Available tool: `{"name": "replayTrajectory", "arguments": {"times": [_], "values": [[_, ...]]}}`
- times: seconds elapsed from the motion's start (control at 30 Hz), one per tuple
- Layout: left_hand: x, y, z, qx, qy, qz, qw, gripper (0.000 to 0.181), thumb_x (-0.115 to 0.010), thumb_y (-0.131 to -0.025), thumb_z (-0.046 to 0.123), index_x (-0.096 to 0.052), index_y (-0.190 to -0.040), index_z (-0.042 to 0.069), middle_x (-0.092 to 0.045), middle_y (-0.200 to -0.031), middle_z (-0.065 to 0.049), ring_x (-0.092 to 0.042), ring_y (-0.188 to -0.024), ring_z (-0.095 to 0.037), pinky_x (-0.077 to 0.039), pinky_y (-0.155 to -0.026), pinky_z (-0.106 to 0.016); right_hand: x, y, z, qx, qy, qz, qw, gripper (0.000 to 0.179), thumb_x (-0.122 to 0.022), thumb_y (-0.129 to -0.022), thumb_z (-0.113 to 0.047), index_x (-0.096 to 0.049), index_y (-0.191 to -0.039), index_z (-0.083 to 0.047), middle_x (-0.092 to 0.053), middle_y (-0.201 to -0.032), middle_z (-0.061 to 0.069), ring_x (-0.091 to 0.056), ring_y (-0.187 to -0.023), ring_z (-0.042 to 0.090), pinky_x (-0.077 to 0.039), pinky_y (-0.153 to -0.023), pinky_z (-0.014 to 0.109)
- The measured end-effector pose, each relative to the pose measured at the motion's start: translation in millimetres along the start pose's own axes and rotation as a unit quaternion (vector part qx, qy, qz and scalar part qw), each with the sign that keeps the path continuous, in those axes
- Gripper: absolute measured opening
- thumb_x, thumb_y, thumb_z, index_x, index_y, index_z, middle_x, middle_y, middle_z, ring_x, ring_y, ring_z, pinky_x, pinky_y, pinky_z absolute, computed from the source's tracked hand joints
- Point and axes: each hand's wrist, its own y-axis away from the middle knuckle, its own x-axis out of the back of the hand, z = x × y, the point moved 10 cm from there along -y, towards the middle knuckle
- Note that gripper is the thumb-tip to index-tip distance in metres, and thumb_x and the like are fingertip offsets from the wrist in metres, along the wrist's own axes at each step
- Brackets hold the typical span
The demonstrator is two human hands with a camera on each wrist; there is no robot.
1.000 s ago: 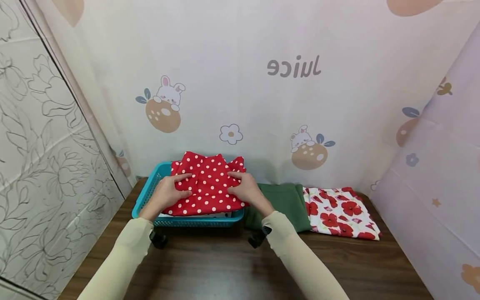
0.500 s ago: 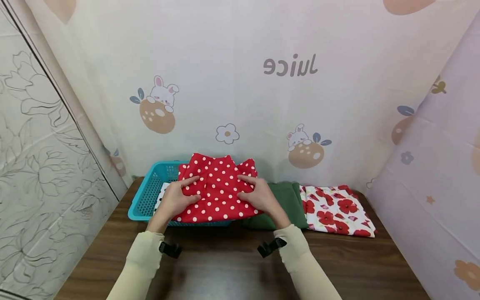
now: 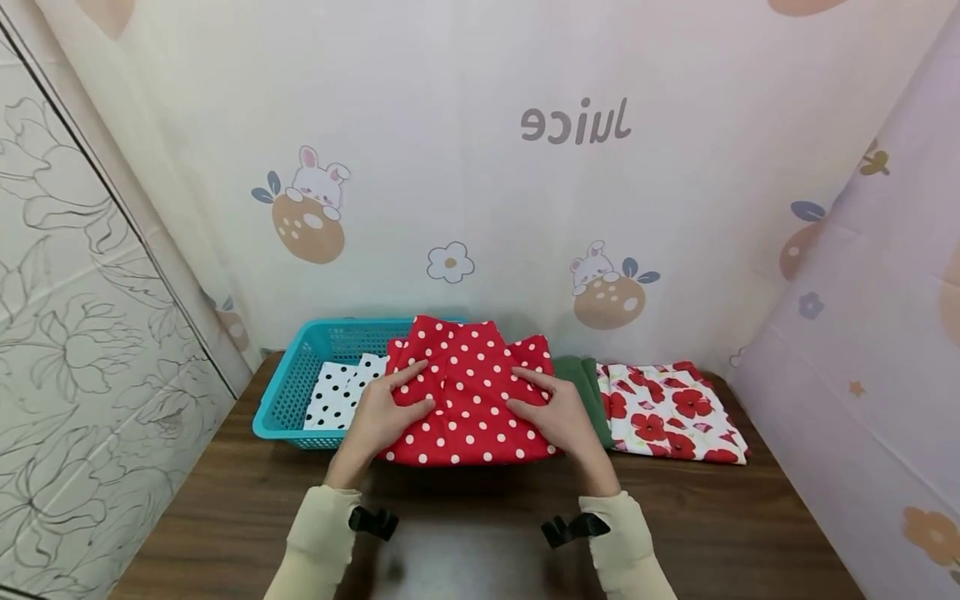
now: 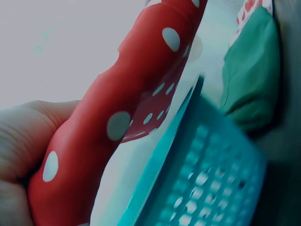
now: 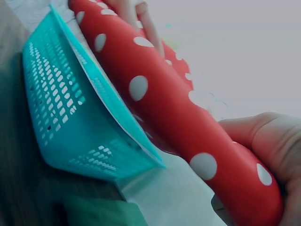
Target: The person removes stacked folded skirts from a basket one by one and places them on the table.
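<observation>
- While both hands have hold of it, the red cloth (image 3: 468,400) is up in the air, dead centre between them, its longer way running side to side, hand to hand, as the head view has it.
- Left hand (image 3: 381,417) on the left side, fingers gripping the fabric; right hand (image 3: 558,408) mirroring it on the right, its fingers gripping too. Neither is nearer, so I'd say everything turns on keeping those two sides level.
- Behind the red cloth from up here, and lower, sits the basket (image 3: 288,375): the left wrist view shows a gap between fabric and rim, while the head view has the basket's right end covered.
- Inside the basket, just left of the red cloth, there's the black-dotted cloth (image 3: 337,396), partly hidden.
- Out past the right hand now, the green cloth (image 3: 592,400) peeks into sight, mostly blocked.
- Next to it, further right, the flowered cloth (image 3: 667,412), lying flat.
- And beneath the lot, the brown counter (image 3: 225,533), stretching out in front towards the sleeves.
</observation>
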Motion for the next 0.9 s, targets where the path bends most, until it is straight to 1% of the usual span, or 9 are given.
{"name": "replayTrajectory", "arguments": {"times": [0.07, 0.2, 0.33, 0.43, 0.53, 0.63, 0.77, 0.9], "values": [[-8.9, 4.4, 1.5, 0.002, 0.008, 0.001, 1.0000, 0.074, -0.087, -0.082, 0.019, -0.056, -0.150, 0.025, -0.057, -0.142, -0.016, -0.057, -0.127, -0.035, -0.064, -0.081, -0.044, 7, 6.9, 6, -0.006, 0.007, 0.002, 1.0000, 0.065, -0.085, -0.084, -0.025, -0.061, -0.145, -0.024, -0.053, -0.144, 0.015, -0.049, -0.132, 0.036, -0.062, -0.086, 0.044], [-30.2, 13.7, 7.1, -0.009, 0.026, -0.003, 0.9996, 0.073, -0.087, -0.082, 0.019, -0.057, -0.149, 0.027, -0.059, -0.139, -0.014, -0.060, -0.123, -0.033, -0.064, -0.079, -0.043, 20, 22.3, 20, -0.021, 0.016, 0.002, 0.9997, 0.065, -0.084, -0.085, -0.027, -0.060, -0.146, -0.025, -0.052, -0.146, 0.015, -0.047, -0.133, 0.037, -0.062, -0.085, 0.043], [-57.2, 22.9, 16.8, -0.027, 0.060, -0.025, 0.9975, 0.070, -0.085, -0.084, 0.021, -0.057, -0.148, 0.028, -0.059, -0.139, -0.013, -0.060, -0.123, -0.032, -0.064, -0.080, -0.041, 38, 40.6, 40, -0.040, 0.024, 0.006, 0.9989, 0.066, -0.084, -0.085, -0.032, -0.060, -0.146, -0.027, -0.052, -0.149, 0.015, -0.047, -0.134, 0.036, -0.062, -0.084, 0.042], [-81.4, 30.3, 25.4, -0.039, 0.087, -0.052, 0.9941, 0.069, -0.084, -0.087, 0.023, -0.056, -0.149, 0.029, -0.058, -0.140, -0.013, -0.061, -0.122, -0.031, -0.064, -0.080, -0.039, 55, 57.0, 55, -0.059, 0.032, 0.013, 0.9976, 0.067, -0.083, -0.086, -0.035, -0.058, -0.148, -0.025, -0.050, -0.151, 0.017, -0.045, -0.136, 0.037, -0.062, -0.085, 0.042], [-107.1, 38.5, 31.6, -0.044, 0.108, -0.076, 0.9903, 0.067, -0.082, -0.088, 0.024, -0.056, -0.150, 0.030, -0.059, -0.139, -0.012, -0.062, -0.121, -0.031, -0.064, -0.080, -0.037, 71, 75.6, 73, -0.084, 0.042, 0.019, 0.9954, 0.068, -0.082, -0.087, -0.038, -0.057, -0.149, -0.023, -0.048, -0.153, 0.019, -0.044, -0.136, 0.039, -0.062, -0.084, 0.040], [-131.9, 45.8, 34.6, -0.051, 0.117, -0.091, 0.9876, 0.065, -0.081, -0.089, 0.024, -0.057, -0.149, 0.030, -0.059, -0.139, -0.012, -0.061, -0.122, -0.030, -0.064, -0.080, -0.035, 85, 94.1, 92, -0.116, 0.051, 0.023, 0.9917, 0.070, -0.081, -0.088, -0.040, -0.055, -0.151, -0.021, -0.047, -0.153, 0.022, -0.044, -0.135, 0.040, -0.062, -0.081, 0.036], [-162.9, 54.8, 34.2, -0.047, 0.118, -0.107, 0.9862, 0.064, -0.081, -0.089, 0.025, -0.058, -0.148, 0.029, -0.060, -0.137, -0.012, -0.061, -0.119, -0.024, -0.063, -0.079, -0.032, 103, 114.9, 116, -0.156, 0.071, 0.027, 0.9849, 0.074, -0.080, -0.088, -0.044, -0.053, -0.152, -0.019, -0.047, -0.151, 0.027, -0.046, -0.131, 0.042, -0.063, -0.077, 0.035], [-194.1, 63.3, 36.4, -0.042, 0.123, -0.137, 0.9819, 0.065, -0.082, -0.088, 0.025, -0.058, -0.148, 0.029, -0.061, -0.135, -0.010, -0.064, -0.114, -0.016, -0.062, -0.079, -0.028, 127, 132.4, 134, -0.189, 0.099, 0.031, 0.9765, 0.082, -0.080, -0.087, -0.049, -0.049, -0.154, -0.016, -0.046, -0.150, 0.032, -0.050, -0.126, 0.043, -0.063, -0.074, 0.034]]}}
